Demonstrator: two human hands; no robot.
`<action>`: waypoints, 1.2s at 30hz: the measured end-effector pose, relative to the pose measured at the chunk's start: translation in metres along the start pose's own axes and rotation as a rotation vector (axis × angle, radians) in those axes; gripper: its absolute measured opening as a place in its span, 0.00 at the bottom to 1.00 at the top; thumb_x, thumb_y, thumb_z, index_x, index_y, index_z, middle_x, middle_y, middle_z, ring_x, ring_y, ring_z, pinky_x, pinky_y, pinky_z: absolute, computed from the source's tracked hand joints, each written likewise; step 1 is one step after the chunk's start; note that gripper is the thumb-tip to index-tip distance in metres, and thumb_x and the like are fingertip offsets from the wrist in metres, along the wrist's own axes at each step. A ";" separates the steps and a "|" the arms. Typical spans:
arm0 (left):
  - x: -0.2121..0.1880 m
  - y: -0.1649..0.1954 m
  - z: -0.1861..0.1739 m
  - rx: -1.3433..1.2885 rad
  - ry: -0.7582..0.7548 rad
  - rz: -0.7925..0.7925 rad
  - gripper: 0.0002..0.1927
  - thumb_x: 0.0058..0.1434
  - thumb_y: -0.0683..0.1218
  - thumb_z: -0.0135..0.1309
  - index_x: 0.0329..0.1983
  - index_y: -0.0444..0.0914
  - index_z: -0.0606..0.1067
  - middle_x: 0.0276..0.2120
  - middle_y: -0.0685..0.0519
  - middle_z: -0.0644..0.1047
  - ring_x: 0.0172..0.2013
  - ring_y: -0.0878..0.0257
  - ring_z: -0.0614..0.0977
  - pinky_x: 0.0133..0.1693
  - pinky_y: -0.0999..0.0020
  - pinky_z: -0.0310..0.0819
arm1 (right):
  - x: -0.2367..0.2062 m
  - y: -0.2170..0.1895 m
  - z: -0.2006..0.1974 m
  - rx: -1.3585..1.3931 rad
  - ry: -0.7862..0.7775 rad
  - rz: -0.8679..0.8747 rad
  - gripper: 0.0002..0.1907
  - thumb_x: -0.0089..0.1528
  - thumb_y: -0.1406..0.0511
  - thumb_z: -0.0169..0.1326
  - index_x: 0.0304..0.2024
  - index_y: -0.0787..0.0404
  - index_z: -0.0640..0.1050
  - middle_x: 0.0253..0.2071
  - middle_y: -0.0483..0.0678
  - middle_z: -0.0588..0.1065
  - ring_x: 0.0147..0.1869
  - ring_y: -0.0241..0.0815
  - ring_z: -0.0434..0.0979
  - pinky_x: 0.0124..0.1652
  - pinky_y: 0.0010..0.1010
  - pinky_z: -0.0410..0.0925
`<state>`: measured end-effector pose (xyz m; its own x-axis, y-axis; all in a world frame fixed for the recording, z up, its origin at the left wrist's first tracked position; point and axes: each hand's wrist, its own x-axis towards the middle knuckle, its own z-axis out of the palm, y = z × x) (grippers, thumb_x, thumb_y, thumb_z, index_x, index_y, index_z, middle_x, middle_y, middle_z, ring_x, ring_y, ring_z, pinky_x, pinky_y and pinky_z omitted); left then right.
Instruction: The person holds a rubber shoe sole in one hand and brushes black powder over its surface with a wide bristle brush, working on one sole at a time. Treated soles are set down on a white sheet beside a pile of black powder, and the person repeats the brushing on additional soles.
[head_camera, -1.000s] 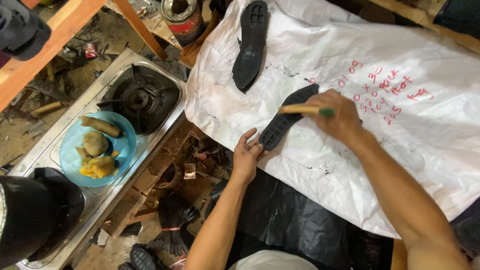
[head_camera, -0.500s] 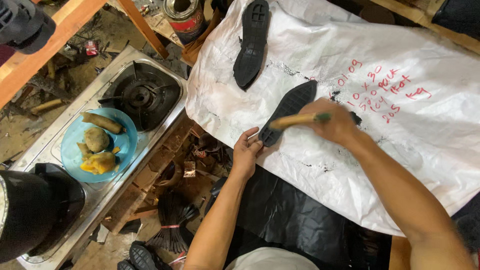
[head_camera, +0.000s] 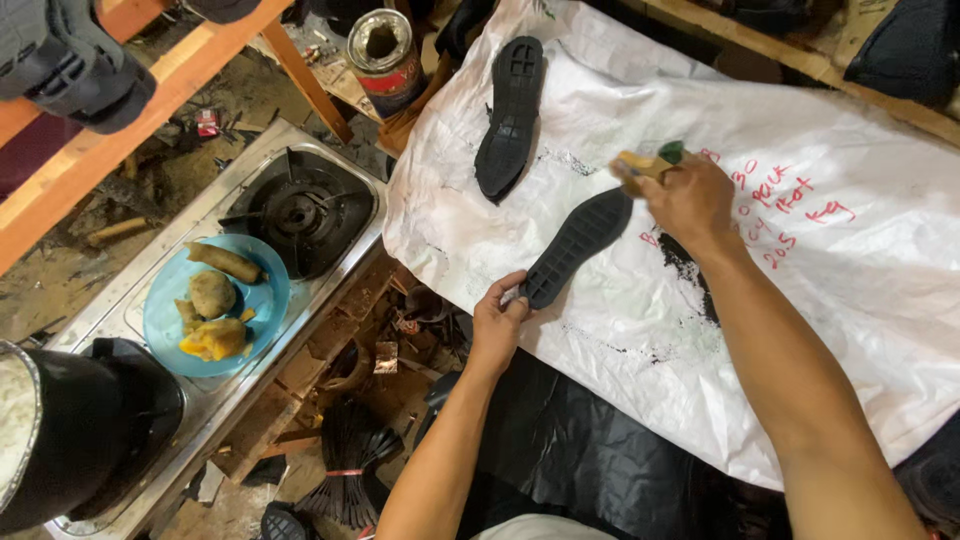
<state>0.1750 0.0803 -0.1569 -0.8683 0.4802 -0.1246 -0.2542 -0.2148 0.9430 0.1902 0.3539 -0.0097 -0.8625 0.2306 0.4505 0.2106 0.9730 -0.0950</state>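
My left hand (head_camera: 497, 322) pinches the near end of a black rubber shoe sole (head_camera: 578, 246) that lies tread-up on a white plastic sheet (head_camera: 800, 330). My right hand (head_camera: 688, 202) is closed around a brush with a tan wooden handle and a green end (head_camera: 645, 164), held just above the far end of that sole. A second black sole (head_camera: 509, 116) lies tread-up farther away on the same sheet, untouched. Black smears mark the sheet to the right of the held sole.
To the left stands a steel gas stove (head_camera: 296, 214) with a blue plate of food (head_camera: 214, 303) and a black pot (head_camera: 70, 430). A tin can (head_camera: 386, 58) sits beyond the sheet. A wooden beam (head_camera: 120, 140) crosses the upper left. Debris covers the floor.
My right hand has swept the brush from the sole's near half up to its far end. My left hand has kept its hold on the near end of the sole.
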 end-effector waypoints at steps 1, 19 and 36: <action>-0.005 0.007 0.000 0.095 -0.032 0.077 0.24 0.61 0.33 0.51 0.62 0.32 0.70 0.63 0.51 0.70 0.46 0.59 0.80 0.48 0.65 0.80 | -0.005 0.005 -0.002 -0.063 0.008 0.001 0.15 0.65 0.57 0.64 0.34 0.63 0.83 0.35 0.55 0.81 0.40 0.55 0.81 0.40 0.42 0.72; 0.001 -0.024 0.014 -0.438 0.026 -0.359 0.20 0.67 0.40 0.46 0.63 0.31 0.69 0.37 0.50 0.80 0.33 0.62 0.82 0.40 0.69 0.81 | -0.079 -0.044 -0.008 0.834 -0.267 0.386 0.16 0.59 0.60 0.64 0.44 0.62 0.83 0.30 0.44 0.80 0.28 0.33 0.77 0.28 0.27 0.71; -0.013 -0.004 0.005 -0.288 0.084 -0.288 0.23 0.69 0.41 0.46 0.67 0.31 0.66 0.44 0.45 0.75 0.39 0.58 0.83 0.45 0.66 0.84 | -0.024 0.003 0.002 0.215 -0.096 0.283 0.21 0.65 0.51 0.63 0.40 0.64 0.84 0.30 0.52 0.80 0.32 0.46 0.81 0.35 0.37 0.72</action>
<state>0.1899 0.0788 -0.1577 -0.7731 0.4868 -0.4066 -0.5900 -0.3164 0.7428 0.2107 0.3508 -0.0231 -0.8254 0.4812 0.2953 0.3541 0.8486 -0.3932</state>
